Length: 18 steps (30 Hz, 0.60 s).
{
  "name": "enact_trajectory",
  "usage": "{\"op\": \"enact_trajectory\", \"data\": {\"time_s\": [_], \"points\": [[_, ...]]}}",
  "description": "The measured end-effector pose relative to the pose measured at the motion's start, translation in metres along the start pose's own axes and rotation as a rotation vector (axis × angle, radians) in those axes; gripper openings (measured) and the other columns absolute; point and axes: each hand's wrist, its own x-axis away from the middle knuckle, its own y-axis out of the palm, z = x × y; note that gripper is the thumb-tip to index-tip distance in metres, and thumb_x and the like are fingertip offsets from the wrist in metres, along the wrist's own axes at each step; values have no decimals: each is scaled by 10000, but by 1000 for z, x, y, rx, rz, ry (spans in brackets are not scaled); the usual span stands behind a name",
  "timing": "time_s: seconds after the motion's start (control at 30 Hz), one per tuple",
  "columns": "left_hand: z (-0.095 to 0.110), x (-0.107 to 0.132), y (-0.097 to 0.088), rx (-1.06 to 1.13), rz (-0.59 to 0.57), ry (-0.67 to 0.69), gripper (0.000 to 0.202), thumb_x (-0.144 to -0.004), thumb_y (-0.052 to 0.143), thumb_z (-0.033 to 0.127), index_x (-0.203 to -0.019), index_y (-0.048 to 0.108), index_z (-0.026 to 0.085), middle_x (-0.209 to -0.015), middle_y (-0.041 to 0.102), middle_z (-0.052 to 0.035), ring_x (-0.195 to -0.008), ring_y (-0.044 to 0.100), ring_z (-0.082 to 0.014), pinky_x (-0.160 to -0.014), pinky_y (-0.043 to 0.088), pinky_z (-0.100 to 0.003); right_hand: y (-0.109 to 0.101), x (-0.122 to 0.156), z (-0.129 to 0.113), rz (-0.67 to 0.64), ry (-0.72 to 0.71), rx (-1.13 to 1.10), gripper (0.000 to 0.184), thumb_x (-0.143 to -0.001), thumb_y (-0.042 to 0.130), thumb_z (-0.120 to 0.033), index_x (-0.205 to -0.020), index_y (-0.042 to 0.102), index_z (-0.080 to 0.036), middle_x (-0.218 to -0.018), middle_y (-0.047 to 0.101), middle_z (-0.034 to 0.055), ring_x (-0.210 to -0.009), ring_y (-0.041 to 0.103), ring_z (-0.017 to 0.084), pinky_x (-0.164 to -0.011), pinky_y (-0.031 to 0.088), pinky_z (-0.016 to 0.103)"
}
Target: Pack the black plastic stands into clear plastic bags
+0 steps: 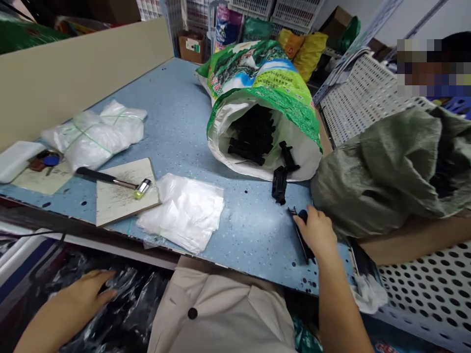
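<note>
Black plastic part (302, 239) held under the curled fingers of my right hand (315, 231) on the blue table (250, 235); my left hand (83, 299) lies open on crumpled black plastic (138, 299).

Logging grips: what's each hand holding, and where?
The right hand grips a black plastic part by its middle; the left hand rests on black plastic sheeting, apparently holding nothing.

Packing workshop: blue workbench (176, 113), woven sacks (265, 73), perforated plastic crates (364, 98).
</note>
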Motion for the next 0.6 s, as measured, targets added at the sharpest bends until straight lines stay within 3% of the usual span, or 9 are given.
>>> {"op": "enact_trajectory", "data": {"time_s": [0.1,0.2,0.3,0.4,0.5,0.6], "points": [[56,-32,8,144,26,54,250,-786,520,440,-884,686,281,-904,758,-20,-818,710,-257,-749,567,-376,12,-8,9,3,-95,184,408,-855,492,-245,-1213,595,-78,-1077,620,226,-1030,512,382,-828,427,495],[130,-72,22,272,167,128,232,-866,480,396,-846,612,207,-851,693,-54,-773,665,-204,-718,538,-314,23,6,-14,-44,-390,81,377,-811,454,-121,-1135,638,-173,-1060,643,133,-954,524,297,-827,428,429],[176,-103,41,128,258,185,169,-825,592,344,-845,582,176,-909,638,-94,-848,624,-235,-719,511,-337,27,26,-31,-188,-617,-73,427,-767,400,-33,-1054,657,-217,-1057,658,78,-932,530,250,-846,428,398],[179,-119,48,144,159,232,121,-856,534,237,-780,606,175,-862,633,-84,-848,617,-227,-742,488,-338,27,37,-22,-279,-677,-244,352,-803,388,-79,-966,654,-241,-1098,646,61,-1021,539,237,-899,430,397],[161,-126,42,443,36,201,183,-839,529,258,-708,635,187,-787,651,-46,-751,611,-185,-699,478,-311,31,40,-6,-160,-402,-297,262,-878,456,-331,-1054,611,-213,-1104,619,116,-1013,570,264,-841,466,404],[149,-130,35,702,-27,69,164,-740,636,332,-675,637,182,-697,641,-16,-671,576,-163,-632,458,-287,35,40,-5,-189,-117,-234,538,-860,473,-559,-1228,510,-169,-1033,640,126,-847,625,258,-719,482,378]]}}
